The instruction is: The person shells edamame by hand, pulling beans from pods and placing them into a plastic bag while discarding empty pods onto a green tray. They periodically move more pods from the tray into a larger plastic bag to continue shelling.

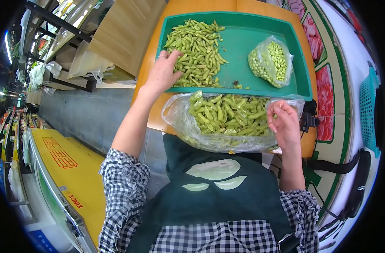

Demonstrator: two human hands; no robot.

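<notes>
My left hand reaches over the left rim of a green tray. Its thumb and fingers are apart at the edge of a heap of green soybean pods, and nothing shows in its grasp. My right hand hovers at the right end of a clear plastic bag full of larger pods. The right fingers curl in toward the thumb; whatever they may hold is too small to make out. Inside the tray, on the right, stands a clear bag of shelled beans.
Tray and pod bag rest on a wooden table. A small black device sits at its right edge, near a black strap. A teal basket is at far right, a yellow-topped chest at left.
</notes>
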